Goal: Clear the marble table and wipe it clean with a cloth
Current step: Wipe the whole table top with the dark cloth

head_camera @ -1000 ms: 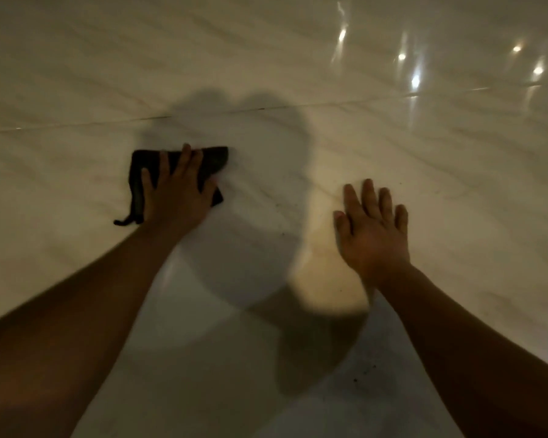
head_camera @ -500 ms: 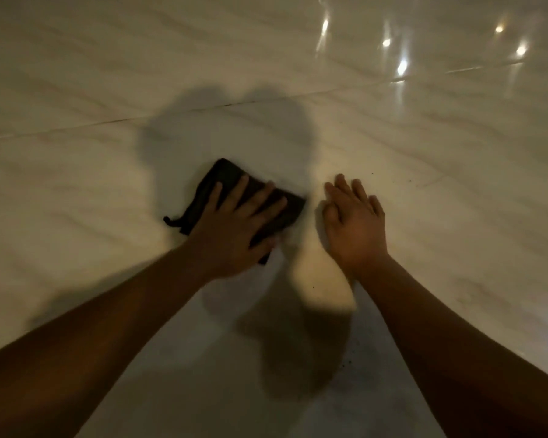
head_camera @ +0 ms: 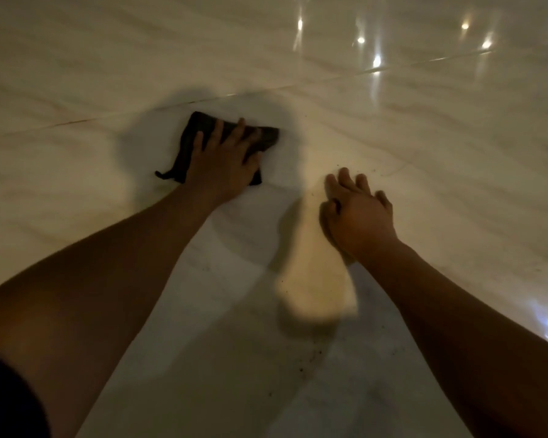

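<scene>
While left hand [head_camera: 222, 162] presses cloth [head_camera: 203, 123] with straight fingers [head_camera: 236, 134], right hand [head_camera: 358, 216] flat, fingers loosely spread

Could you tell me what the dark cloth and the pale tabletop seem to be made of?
Dark folded cloth, flat under the left hand: soft fabric, perhaps microfibre. It looks matt and limp, with a loose tail at one corner. Pale tabletop: polished marble or marble-look stone, with faint wavy veining, a thin seam and mirror-like glints of lamps.
</scene>
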